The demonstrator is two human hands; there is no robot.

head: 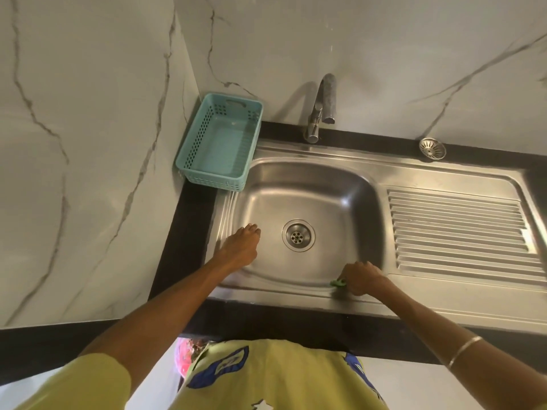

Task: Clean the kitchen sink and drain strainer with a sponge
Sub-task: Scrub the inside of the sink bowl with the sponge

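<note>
Left hand point(238, 247) laid open, fingers straight, on basin's left wall | right hand point(359, 278) gripping green sponge point(338, 282) at sink point(299, 202) near-right corner | step: basin scrubbing judged underway | next: drain strainer point(432, 148), far right, to be fetched.

Black counter point(189, 232) w/ steel sink point(444, 294) set in; teal basket point(192, 143) back-left, drain strainer point(432, 148) back-right.

The sink point(307, 184) basin lies open around its drain point(298, 234); the left hand point(239, 247) takes its near-left part, the right hand point(359, 278) its near-right rim. At the back the tap point(321, 105) overhangs. A basket point(219, 143) blocks the far-left corner of the counter point(189, 232). The ribbed drainboard point(455, 229) is bare, with a strainer point(432, 147) behind it.
</note>
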